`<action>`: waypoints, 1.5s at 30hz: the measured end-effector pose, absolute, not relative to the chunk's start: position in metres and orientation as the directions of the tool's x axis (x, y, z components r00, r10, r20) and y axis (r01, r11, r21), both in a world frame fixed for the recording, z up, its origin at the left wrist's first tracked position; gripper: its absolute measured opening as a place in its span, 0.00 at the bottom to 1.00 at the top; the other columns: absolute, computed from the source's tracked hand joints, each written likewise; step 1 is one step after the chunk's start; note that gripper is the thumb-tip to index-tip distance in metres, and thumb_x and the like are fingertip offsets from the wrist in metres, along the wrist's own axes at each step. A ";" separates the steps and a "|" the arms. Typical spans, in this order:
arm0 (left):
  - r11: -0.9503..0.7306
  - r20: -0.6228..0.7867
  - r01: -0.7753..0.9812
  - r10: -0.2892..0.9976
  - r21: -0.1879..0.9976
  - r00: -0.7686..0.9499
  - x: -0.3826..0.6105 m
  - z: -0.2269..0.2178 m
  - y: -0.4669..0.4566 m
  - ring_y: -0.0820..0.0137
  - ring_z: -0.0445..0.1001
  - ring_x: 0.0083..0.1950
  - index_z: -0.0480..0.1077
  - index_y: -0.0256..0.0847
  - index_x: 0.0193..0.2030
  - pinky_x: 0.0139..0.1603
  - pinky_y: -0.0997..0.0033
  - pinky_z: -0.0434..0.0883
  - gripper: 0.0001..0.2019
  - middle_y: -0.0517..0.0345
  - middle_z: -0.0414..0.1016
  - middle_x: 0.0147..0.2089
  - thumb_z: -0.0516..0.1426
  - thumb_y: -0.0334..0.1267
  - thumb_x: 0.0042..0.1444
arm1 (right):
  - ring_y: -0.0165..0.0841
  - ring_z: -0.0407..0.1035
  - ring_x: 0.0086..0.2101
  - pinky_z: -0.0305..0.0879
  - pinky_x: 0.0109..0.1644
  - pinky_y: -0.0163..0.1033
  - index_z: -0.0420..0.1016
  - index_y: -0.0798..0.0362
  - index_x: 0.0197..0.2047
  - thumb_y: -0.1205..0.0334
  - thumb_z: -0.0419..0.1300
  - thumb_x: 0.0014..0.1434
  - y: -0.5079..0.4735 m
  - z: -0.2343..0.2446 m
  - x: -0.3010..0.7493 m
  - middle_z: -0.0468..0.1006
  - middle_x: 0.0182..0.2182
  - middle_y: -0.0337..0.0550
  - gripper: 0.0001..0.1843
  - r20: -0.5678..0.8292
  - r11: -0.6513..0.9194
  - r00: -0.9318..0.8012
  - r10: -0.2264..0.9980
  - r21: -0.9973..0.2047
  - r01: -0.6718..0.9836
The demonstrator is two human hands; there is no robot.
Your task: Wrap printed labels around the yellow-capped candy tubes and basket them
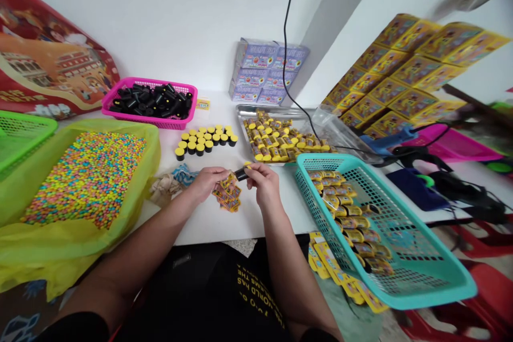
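Note:
My left hand is closed, pinching a small yellow printed wrapper. Facing it, my right hand grips a small black canister with a yellow lid, its end meeting the wrapper. Whether the canister is inside the wrapper, I cannot tell. Below my hands lies a loose pile of printed wrappers on the white table. Just beyond stand several rows of black canisters with yellow lids. A crumpled blue-and-white cloth lies by my left wrist.
A yellow-lined tub of colourful candies stands left, a pink basket of black canisters behind. Wrapped canisters fill a metal tray and part of a teal basket at right. A black cable hangs down. Boxes stand at the wall.

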State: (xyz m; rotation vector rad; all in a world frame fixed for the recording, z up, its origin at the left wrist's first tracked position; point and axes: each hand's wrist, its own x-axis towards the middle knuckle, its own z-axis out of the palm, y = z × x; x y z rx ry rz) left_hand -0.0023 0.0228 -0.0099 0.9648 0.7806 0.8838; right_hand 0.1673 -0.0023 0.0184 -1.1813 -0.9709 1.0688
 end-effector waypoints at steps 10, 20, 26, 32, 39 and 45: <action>0.329 -0.158 -0.314 0.871 0.890 0.464 -0.001 -0.002 0.018 0.64 0.78 0.33 0.76 0.31 0.36 0.29 0.70 0.72 0.22 0.49 0.78 0.32 0.69 0.49 0.42 | 0.25 0.58 0.14 0.51 0.18 0.33 0.73 0.53 0.28 0.55 0.68 0.41 -0.001 0.015 0.167 0.69 0.16 0.32 0.13 0.019 0.060 0.213 0.977 -0.980 -0.190; 0.321 -0.135 -0.357 0.879 0.877 0.458 0.001 -0.007 0.021 0.66 0.78 0.30 0.76 0.29 0.37 0.32 0.70 0.72 0.24 0.47 0.78 0.31 0.68 0.51 0.43 | 0.25 0.56 0.15 0.52 0.19 0.34 0.72 0.52 0.27 0.54 0.68 0.41 -0.006 0.019 0.163 0.67 0.15 0.31 0.13 0.052 0.048 0.218 0.975 -0.999 0.021; 0.323 -0.154 -0.303 0.869 0.896 0.471 0.001 -0.002 0.017 0.67 0.76 0.27 0.75 0.30 0.36 0.29 0.70 0.71 0.24 0.47 0.78 0.31 0.68 0.52 0.44 | 0.26 0.59 0.20 0.57 0.23 0.34 0.73 0.52 0.27 0.54 0.68 0.43 -0.009 0.018 0.157 0.69 0.19 0.33 0.12 0.195 0.139 0.276 0.941 -0.968 0.207; 0.349 -0.197 -0.288 0.873 0.892 0.447 0.002 -0.003 0.016 0.68 0.76 0.28 0.73 0.34 0.32 0.28 0.72 0.70 0.23 0.51 0.77 0.29 0.68 0.54 0.41 | 0.26 0.58 0.17 0.56 0.21 0.34 0.73 0.52 0.27 0.50 0.71 0.42 -0.008 0.016 0.158 0.69 0.17 0.33 0.16 0.082 0.083 0.187 0.979 -0.997 0.006; 0.347 -0.206 -0.312 0.890 0.884 0.406 0.001 0.001 0.016 0.73 0.71 0.28 0.75 0.33 0.29 0.32 0.74 0.68 0.23 0.57 0.73 0.27 0.71 0.51 0.36 | 0.30 0.69 0.24 0.66 0.29 0.36 0.77 0.52 0.34 0.52 0.75 0.38 -0.009 0.006 0.166 0.76 0.24 0.37 0.22 0.105 0.101 -0.099 0.990 -0.994 -0.041; 0.379 -0.205 -0.374 0.880 0.846 0.428 0.001 0.004 0.015 0.73 0.72 0.29 0.71 0.34 0.28 0.34 0.72 0.69 0.21 0.58 0.72 0.27 0.72 0.47 0.35 | 0.29 0.68 0.25 0.66 0.32 0.36 0.78 0.53 0.34 0.53 0.76 0.36 -0.005 -0.002 0.168 0.76 0.25 0.36 0.23 0.104 0.104 -0.091 0.990 -0.995 -0.005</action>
